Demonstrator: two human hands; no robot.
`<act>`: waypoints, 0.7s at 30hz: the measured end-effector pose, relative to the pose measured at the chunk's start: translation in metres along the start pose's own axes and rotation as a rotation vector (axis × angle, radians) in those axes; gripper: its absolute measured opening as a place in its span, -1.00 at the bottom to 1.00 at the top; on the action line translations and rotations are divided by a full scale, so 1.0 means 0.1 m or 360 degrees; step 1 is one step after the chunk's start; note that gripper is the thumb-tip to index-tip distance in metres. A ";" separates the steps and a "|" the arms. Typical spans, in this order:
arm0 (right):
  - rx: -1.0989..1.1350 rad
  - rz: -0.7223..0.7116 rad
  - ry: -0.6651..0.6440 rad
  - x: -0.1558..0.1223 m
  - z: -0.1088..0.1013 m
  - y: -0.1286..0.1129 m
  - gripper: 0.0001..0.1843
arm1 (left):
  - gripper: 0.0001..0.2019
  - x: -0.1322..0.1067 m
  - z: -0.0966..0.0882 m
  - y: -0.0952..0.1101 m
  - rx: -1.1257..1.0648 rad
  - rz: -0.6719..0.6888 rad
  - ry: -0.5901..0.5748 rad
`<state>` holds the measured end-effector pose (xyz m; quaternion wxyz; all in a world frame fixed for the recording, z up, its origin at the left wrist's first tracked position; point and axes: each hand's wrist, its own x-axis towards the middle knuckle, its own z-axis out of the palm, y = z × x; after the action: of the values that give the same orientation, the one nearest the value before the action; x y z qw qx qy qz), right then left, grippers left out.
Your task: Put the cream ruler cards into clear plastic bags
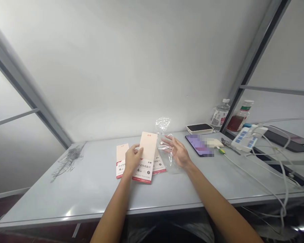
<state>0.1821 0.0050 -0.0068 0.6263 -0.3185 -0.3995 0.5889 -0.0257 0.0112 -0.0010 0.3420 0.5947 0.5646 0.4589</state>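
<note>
In my left hand is a pale pink and white ruler-set packet with a red lower edge, thumb on its front. Another such packet lies on the table to the left, partly covered by my left hand. A further packet shows behind the held one, on its right. My right hand has its fingers spread beside the packets. A clear, shiny plastic piece, seemingly a thin bag, overlaps those fingers; I cannot tell whether they are inside it or only touching it.
Crumpled clear plastic lies at the table's left. On the right are a white-cased phone, a purple-screened phone, a water bottle, a bottle of red liquid and a power strip with white cables. A wall stands behind.
</note>
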 end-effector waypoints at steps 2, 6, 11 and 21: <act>-0.0025 0.0006 0.0006 0.01 -0.01 0.02 -0.62 | -0.60 0.00 0.01 0.00 0.0047 -0.0005 0.0032; -0.0015 0.0074 -0.0022 0.02 -0.04 0.05 -0.64 | -0.62 0.01 0.01 0.01 0.0070 0.0008 0.0035; 0.0040 0.0120 -0.0083 0.01 -0.03 0.01 -0.60 | -0.61 0.00 0.01 0.01 0.0047 -0.0012 0.0068; 0.0139 0.0165 -0.0059 0.01 -0.06 -0.02 -0.57 | -0.55 0.00 -0.02 0.02 -0.0302 0.0068 0.0139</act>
<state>0.1880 0.0059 -0.0076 0.6007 -0.3000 -0.3679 0.6432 -0.0272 0.0109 0.0019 0.3619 0.5509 0.5201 0.5432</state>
